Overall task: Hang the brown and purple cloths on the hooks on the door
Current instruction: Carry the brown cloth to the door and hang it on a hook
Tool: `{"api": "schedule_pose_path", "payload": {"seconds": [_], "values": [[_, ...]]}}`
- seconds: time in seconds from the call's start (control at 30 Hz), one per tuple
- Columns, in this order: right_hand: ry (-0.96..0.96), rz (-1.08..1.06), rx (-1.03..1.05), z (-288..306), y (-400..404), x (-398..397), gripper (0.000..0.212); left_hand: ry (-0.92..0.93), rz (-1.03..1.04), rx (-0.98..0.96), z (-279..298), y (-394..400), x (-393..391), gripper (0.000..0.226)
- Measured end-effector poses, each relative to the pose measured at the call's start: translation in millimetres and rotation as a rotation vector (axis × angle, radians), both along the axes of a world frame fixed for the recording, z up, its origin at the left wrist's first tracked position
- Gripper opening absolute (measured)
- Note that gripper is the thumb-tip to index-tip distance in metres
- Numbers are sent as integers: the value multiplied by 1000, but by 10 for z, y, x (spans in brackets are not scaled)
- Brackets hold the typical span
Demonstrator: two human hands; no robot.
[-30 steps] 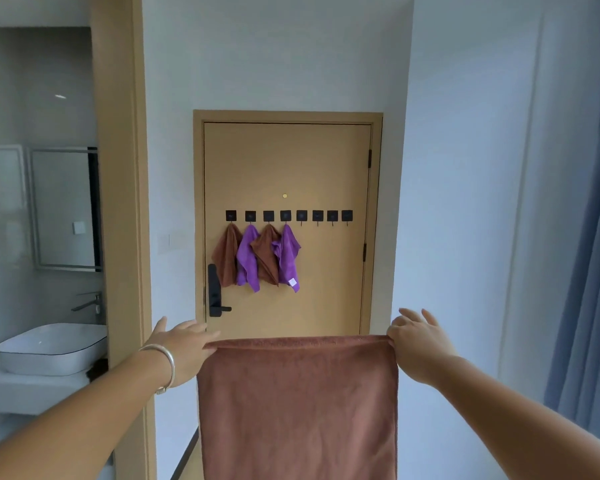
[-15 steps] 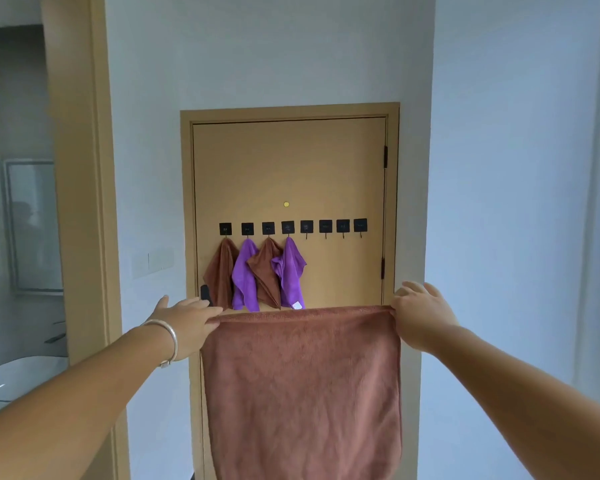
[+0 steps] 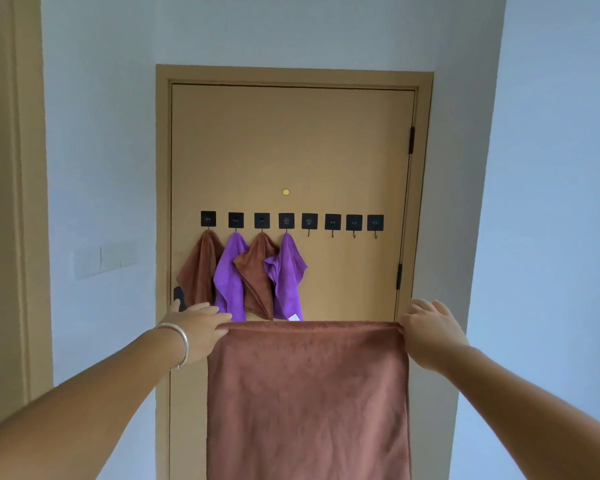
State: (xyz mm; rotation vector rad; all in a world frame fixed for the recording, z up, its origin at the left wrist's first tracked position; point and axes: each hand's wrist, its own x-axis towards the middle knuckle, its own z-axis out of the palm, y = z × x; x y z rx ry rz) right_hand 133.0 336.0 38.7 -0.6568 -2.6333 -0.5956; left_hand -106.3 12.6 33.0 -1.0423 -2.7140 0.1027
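Note:
I hold a brown cloth (image 3: 309, 400) stretched flat in front of me. My left hand (image 3: 196, 325) pinches its top left corner and my right hand (image 3: 428, 329) pinches its top right corner. Ahead stands a tan door (image 3: 291, 147) with a row of several black square hooks (image 3: 309, 221). Two brown cloths (image 3: 200, 268) (image 3: 257, 271) and two purple cloths (image 3: 229, 271) (image 3: 286, 271) hang alternately from the left hooks. The right hooks (image 3: 354, 223) are bare. The held cloth hides the lower door.
White walls flank the door on both sides. A tan door frame (image 3: 25, 202) runs down the left edge. A light switch plate (image 3: 104, 259) sits on the left wall. A dark door handle (image 3: 179, 297) shows beside my left hand.
The door has come closer and larger in view. The bathroom sink and mirror at the left have dropped out of sight. Both hands keep the same hold on the brown cloth.

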Motion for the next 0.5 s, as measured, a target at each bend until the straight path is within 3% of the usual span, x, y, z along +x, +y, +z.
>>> {"api": "schedule_pose_path", "payload": {"seconds": [0.27,0.5], "values": [[76,-62,60,413,464,-1294,29,-14,-29,80,418,585,-1331,46],[88,-102,61,404,896,-2050,24,45,-68,68,582,1033,-2210,45]]}}
